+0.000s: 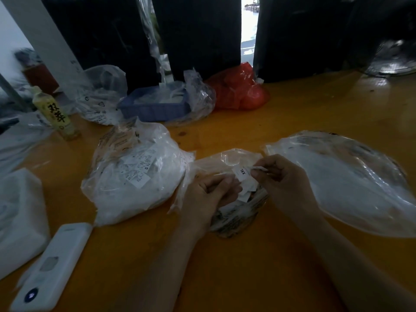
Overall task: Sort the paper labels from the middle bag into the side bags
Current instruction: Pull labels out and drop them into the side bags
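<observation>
A small clear middle bag (227,161) lies open on the orange table, with white paper labels (247,192) inside. My left hand (209,194) sits over its left side, fingers curled around a few labels. My right hand (281,176) pinches a thin white label (261,168) above the bag, beside a label printed XXL (242,171). A full clear left bag (135,174) of labels stands to the left. A flatter clear right bag (351,181) lies to the right.
A white power bank (51,266) lies front left beside a white foam block (20,212). A yellow drink bottle (54,113), a blue basket (153,106) in plastic, another clear bag (101,93) and a red bag (240,88) stand at the back.
</observation>
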The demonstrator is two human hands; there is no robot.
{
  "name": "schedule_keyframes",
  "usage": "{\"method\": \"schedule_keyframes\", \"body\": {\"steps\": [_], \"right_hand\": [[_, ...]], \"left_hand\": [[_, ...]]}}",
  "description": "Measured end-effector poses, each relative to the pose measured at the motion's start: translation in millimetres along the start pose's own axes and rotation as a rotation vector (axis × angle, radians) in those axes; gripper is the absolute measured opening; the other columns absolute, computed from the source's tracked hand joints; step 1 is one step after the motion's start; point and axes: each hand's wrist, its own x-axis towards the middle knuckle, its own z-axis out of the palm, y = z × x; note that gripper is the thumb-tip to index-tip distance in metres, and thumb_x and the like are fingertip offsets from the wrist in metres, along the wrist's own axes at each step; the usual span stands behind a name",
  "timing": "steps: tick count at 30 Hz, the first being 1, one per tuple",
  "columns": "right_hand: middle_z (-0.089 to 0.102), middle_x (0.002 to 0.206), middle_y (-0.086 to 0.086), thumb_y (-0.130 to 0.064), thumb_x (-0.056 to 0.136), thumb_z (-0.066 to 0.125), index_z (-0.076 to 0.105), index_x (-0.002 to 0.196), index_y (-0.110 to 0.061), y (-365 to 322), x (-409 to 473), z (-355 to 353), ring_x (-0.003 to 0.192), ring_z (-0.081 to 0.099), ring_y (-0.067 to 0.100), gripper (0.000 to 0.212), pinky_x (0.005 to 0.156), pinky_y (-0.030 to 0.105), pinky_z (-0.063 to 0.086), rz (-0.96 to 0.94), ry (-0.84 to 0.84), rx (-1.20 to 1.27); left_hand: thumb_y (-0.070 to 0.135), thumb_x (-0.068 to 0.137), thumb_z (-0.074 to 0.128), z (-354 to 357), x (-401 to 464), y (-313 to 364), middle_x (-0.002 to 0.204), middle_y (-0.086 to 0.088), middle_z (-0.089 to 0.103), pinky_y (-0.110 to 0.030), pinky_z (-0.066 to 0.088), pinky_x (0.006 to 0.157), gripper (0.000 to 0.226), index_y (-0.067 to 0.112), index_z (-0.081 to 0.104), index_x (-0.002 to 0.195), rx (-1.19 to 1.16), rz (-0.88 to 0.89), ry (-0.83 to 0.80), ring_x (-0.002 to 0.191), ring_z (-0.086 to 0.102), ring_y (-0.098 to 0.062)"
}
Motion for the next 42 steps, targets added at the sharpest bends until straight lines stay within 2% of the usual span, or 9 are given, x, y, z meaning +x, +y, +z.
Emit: {"method": "schedule_keyframes", "body": {"steps": [6,14,19,23,28,33,37,40,42], "right_hand": [[0.068,0.091,-0.025,-0.022,0.091,0.072,0.064,0.088,-0.042,-1.5,-1.3,-0.6,0.086,0.064,0.0,0.021,0.073,0.012,0.051,-0.036,-0.087,-0.101],[0.067,0.091,-0.022,-0.023,0.09,0.073,0.065,0.096,-0.033,-6.1,-4.4,3.1,0.086,0.065,-0.001,0.014,0.072,0.011,0.051,-0.102,0.085,-0.109],[0.066,0.09,-0.024,-0.024,0.089,0.073,0.065,0.094,-0.031,-3.6,-4.1,3.5,0.089,0.064,-0.002,0.012,0.072,0.007,0.048,-0.104,0.068,-0.15],[0.064,0.09,-0.025,-0.021,0.089,0.074,0.064,0.093,-0.033,-2.6,-3.5,2.6,0.096,0.059,-0.007,0.015,0.075,0.001,0.042,-0.088,0.02,-0.203],[0.063,0.09,-0.026,-0.024,0.093,0.069,0.064,0.098,-0.035,-0.8,-4.6,5.0,0.09,0.06,-0.012,0.013,0.073,0.004,0.046,-0.062,-0.105,-0.198],[0.062,0.095,-0.029,-0.025,0.095,0.067,0.063,0.108,-0.037,-1.2,-3.8,6.1,0.093,0.061,-0.011,0.018,0.074,0.006,0.05,-0.043,-0.035,-0.169],[0.068,0.093,-0.023,-0.032,0.094,0.067,0.071,0.104,-0.03,-2.0,-7.8,11.5,0.089,0.063,-0.007,0.011,0.075,0.008,0.05,-0.041,-0.075,-0.183],[0.068,0.094,-0.024,-0.05,0.089,0.06,0.073,0.103,-0.032,-6.9,-8.1,11.7,0.084,0.065,-0.003,0.026,0.072,0.013,0.053,-0.057,-0.138,-0.174],[0.067,0.095,-0.025,-0.042,0.09,0.066,0.072,0.103,-0.035,-6.0,-7.6,12.1,0.085,0.065,-0.002,0.016,0.072,0.014,0.054,-0.054,-0.169,-0.194]], "left_hand": [[0.039,0.084,0.079,0.2,-2.6,2.5,0.1,-0.002,0.082,-0.028,0.064,0.069,0.013,0.044,0.082,0.096,0.122,0.037,0.042,0.097,0.079,-0.022],[0.041,0.091,0.073,2.0,-5.4,5.4,0.107,0.0,0.081,-0.026,0.063,0.065,0.018,0.032,0.08,0.105,0.183,0.051,-0.024,0.1,0.079,-0.021],[0.04,0.091,0.074,1.9,-4.1,4.7,0.106,-0.003,0.081,-0.026,0.063,0.067,0.035,0.015,0.076,0.115,0.177,0.022,-0.005,0.099,0.079,-0.023],[0.041,0.088,0.074,1.6,-4.0,5.9,0.099,-0.005,0.082,-0.026,0.062,0.064,0.018,0.03,0.083,0.1,0.149,0.016,0.039,0.096,0.08,-0.024],[0.046,0.085,0.076,3.4,-7.5,8.2,0.094,0.004,0.082,-0.024,0.062,0.06,0.018,0.042,0.078,0.102,0.245,0.065,0.042,0.08,0.08,-0.018],[0.04,0.088,0.075,6.9,-9.8,14.3,0.098,0.013,0.081,-0.024,0.062,0.058,0.017,0.057,0.079,0.09,0.234,0.092,0.047,0.078,0.08,-0.017],[0.041,0.088,0.076,10.8,-10.4,16.9,0.101,0.027,0.077,-0.021,0.06,0.055,0.018,0.058,0.079,0.087,0.248,0.091,0.072,0.07,0.079,-0.017],[0.046,0.088,0.075,10.2,-9.9,18.4,0.102,0.026,0.078,-0.017,0.057,0.053,0.01,0.053,0.08,0.092,0.258,0.074,0.1,0.066,0.078,-0.017],[0.044,0.092,0.074,9.2,-9.1,17.8,0.107,0.025,0.077,-0.017,0.056,0.053,0.011,0.051,0.081,0.097,0.28,0.075,0.107,0.065,0.078,-0.018]]}}
